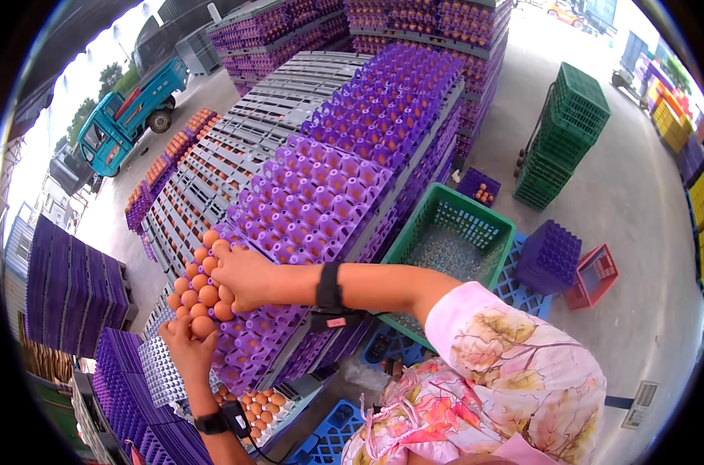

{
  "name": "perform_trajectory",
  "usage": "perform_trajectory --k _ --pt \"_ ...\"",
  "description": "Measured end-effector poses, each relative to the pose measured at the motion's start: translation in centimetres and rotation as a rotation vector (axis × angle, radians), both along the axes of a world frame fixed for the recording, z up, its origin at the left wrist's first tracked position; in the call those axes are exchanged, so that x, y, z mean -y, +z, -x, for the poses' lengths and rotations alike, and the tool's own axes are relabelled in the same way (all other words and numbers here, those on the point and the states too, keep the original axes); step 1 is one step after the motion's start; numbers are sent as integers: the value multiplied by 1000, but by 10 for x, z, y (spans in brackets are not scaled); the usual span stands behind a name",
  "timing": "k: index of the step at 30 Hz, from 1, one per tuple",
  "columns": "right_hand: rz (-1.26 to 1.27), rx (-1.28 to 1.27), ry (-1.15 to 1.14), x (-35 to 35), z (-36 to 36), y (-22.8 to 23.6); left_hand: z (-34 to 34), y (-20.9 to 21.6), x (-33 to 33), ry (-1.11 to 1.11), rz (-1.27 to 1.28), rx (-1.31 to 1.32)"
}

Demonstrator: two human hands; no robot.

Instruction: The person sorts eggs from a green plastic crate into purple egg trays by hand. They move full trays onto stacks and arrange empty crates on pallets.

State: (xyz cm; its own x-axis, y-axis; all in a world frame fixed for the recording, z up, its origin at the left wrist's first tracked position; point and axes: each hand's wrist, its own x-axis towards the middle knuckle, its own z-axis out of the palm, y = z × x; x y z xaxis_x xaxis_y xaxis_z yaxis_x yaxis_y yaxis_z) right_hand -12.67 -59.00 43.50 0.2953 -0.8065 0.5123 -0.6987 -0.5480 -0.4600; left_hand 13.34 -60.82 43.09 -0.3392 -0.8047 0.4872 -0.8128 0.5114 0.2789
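Note:
Brown eggs sit close together at the near left end of a purple egg tray, which lies on top of a tall stack. With its fingers curled round an egg, my left hand is at the near edge of that group. My right hand reaches across from the right, its fingers bent down over eggs on the group's right side; the palm hides part of them. Beyond it, more purple trays hold eggs in their cups.
Grey slatted panels cover eggs behind. Purple tray stacks stand left, beside a white tray. A green crate, a red crate and stacked green crates are at right. A blue truck is parked far left.

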Motion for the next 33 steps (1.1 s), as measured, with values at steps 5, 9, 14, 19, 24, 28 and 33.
perform_trajectory --k 5,9,14,19,24,28,33 --pt "-960 1020 211 -122 150 -55 110 -19 -92 -398 -313 -253" --pt "-1086 958 -198 -184 250 -158 236 -120 -158 -706 -751 -195" --pt "-1361 318 -514 -184 315 -321 371 -308 -158 -691 -1082 593" --pt "-1349 -7 -696 -189 308 -407 407 -415 -156 -424 -1203 867" --pt "-1075 -254 -543 -196 296 -448 371 -357 -155 -416 -1110 351" --pt "-1295 -327 122 -118 269 -254 290 -173 -144 -515 -970 -230" --pt "-660 408 637 -64 158 -34 120 -27 -97 133 -255 -340"
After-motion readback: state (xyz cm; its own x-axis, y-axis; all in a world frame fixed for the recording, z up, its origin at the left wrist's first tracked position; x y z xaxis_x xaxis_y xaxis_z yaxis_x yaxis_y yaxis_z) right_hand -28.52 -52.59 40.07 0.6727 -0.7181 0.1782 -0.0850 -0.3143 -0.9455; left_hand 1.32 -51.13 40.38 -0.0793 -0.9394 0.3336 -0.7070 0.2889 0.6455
